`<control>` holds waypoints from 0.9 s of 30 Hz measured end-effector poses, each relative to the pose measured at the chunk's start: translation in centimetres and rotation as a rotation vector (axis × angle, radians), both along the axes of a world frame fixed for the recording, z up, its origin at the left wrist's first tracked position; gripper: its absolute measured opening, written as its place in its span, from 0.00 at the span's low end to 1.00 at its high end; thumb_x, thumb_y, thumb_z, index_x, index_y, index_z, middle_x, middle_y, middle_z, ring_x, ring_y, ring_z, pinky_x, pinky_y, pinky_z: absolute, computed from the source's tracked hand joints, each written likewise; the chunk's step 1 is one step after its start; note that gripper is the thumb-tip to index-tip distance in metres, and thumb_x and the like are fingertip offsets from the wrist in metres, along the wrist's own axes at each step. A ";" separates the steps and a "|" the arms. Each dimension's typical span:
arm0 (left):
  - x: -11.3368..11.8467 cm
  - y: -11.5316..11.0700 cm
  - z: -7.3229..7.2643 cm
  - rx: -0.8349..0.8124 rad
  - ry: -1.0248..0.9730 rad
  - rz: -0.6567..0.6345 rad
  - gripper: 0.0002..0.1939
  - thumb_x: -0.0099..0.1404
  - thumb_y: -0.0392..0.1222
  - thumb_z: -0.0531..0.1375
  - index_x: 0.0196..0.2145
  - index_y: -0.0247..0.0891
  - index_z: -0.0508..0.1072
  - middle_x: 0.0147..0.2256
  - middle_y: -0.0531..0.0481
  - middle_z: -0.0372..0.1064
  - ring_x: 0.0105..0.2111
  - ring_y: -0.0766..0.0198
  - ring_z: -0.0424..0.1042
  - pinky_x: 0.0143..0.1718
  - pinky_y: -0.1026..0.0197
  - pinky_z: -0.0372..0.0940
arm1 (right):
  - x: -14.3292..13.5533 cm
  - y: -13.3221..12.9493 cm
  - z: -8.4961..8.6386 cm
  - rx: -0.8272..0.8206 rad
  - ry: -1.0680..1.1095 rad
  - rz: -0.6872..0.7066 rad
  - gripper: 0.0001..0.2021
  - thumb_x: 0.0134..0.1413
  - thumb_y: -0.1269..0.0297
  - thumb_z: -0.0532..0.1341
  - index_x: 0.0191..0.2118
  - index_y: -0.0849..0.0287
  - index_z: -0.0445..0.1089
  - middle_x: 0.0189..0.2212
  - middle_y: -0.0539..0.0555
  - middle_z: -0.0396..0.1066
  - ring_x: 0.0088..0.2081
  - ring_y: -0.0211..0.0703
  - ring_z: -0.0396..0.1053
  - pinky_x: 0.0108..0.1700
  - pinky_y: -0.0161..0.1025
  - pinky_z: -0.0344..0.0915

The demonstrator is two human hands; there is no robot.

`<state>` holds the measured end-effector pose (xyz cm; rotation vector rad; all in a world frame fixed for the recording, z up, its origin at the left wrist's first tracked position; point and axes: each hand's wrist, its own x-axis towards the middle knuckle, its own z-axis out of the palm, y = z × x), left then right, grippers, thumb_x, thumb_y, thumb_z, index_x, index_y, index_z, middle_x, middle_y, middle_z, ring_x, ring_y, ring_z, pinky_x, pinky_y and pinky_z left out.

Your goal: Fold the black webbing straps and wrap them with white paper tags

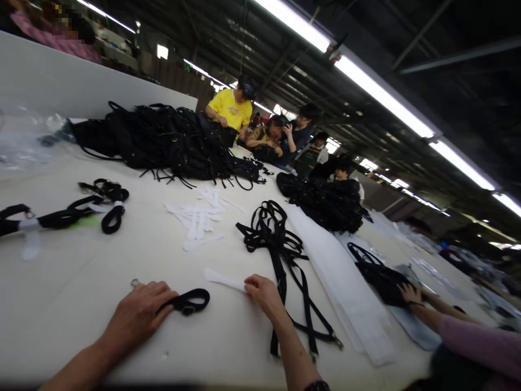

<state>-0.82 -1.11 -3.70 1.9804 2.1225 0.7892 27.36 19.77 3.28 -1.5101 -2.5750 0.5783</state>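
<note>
at far left, crumpled clear plastic [24, 141] is lying by the wall, its contents too blurred for me to make out. beside it a long pile of black bags [163, 138] is spreading over the pale table [81, 304]; what they are holding inside is hidden. nearer me, bundled straps [61, 217] are running out of view. my left hand [140, 309] is gripping a black strap [193, 301], its folded loop showing to the right and its middle hidden under my fingers. past it, loose white strips [198, 217] are overlapping. my right hand [264, 296] is pinching the end of a white strip [223, 281], the fingertips covering that end. just beyond, tangled black straps [272, 233] are lying beside a folded white sheet [337, 282], behind which a second bag pile [325, 203] is heaping up. at right, a co-worker's hand [410, 293] is resting on a black bag [382, 279], partly covering it; i cannot tell what is inside.
</note>
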 end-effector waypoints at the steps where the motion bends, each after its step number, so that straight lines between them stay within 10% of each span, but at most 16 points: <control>1: 0.0 -0.1 0.0 0.006 0.003 0.002 0.11 0.71 0.51 0.54 0.46 0.53 0.74 0.39 0.53 0.73 0.40 0.59 0.72 0.43 0.53 0.59 | 0.3 -0.4 0.2 0.039 -0.020 -0.007 0.10 0.57 0.64 0.58 0.39 0.54 0.77 0.36 0.51 0.78 0.37 0.42 0.74 0.38 0.35 0.63; 13: 0.1 -0.3 0.4 0.010 0.020 0.022 0.12 0.70 0.53 0.55 0.46 0.53 0.75 0.41 0.54 0.75 0.42 0.58 0.74 0.44 0.55 0.61 | -6.0 -3.9 -2.5 0.249 -0.057 0.131 0.06 0.61 0.68 0.58 0.39 0.53 0.72 0.43 0.50 0.74 0.45 0.42 0.68 0.44 0.37 0.60; 27: 0.3 -1.3 0.1 0.067 -0.172 0.050 0.14 0.68 0.52 0.57 0.48 0.51 0.75 0.44 0.53 0.78 0.46 0.56 0.75 0.50 0.52 0.65 | -5.9 -5.2 -1.9 0.253 -0.124 0.141 0.09 0.56 0.68 0.60 0.39 0.49 0.76 0.39 0.50 0.76 0.41 0.45 0.69 0.39 0.38 0.61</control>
